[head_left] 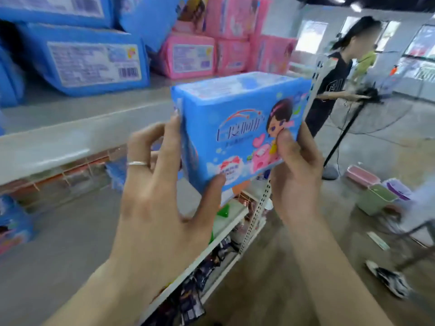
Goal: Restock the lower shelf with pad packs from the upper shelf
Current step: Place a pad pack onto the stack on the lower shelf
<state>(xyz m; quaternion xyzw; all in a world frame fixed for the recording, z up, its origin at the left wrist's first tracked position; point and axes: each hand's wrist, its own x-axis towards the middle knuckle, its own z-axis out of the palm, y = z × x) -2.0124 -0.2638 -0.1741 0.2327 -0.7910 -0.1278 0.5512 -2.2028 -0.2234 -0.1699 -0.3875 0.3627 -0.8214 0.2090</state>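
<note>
Left hand (160, 196): clamped on the blue pad pack (235, 128). The thumb tip sits on the pack's lower front edge at 7 o'clock and the fingers run up its left end. There is a ring (136, 163) on one finger.

Right hand (296, 184): clamped on the same pack at its 4 o'clock corner, with the thumb pressed on the printed front. The fingers go behind the pack and are hidden.

Pack: held in the air between both hands, printed face toward the camera, tilted slightly. It is in front of the upper shelf (70, 142) edge and touches neither shelf.

Surroundings: blue packs (87, 60) are stacked on the upper shelf at 10 o'clock from the held pack, and pink packs (190, 55) at 12 o'clock. The lower shelf (70, 231) lies at 7–8 o'clock. It is mostly bare, with one blue pack (14, 224) at its far left, blurred. A perforated shelf post (256, 208) stands at 5 o'clock.

Step in hand (judgement): carrying the pack down to the lower shelf.

To do it well:
- Keep both ends gripped so the soft wrap does not sag.
- Bring the pack under the upper shelf lip without clipping it.
- Set it flat, face forward, close beside the existing blue pack.
- Let go only once it is seated.
</note>
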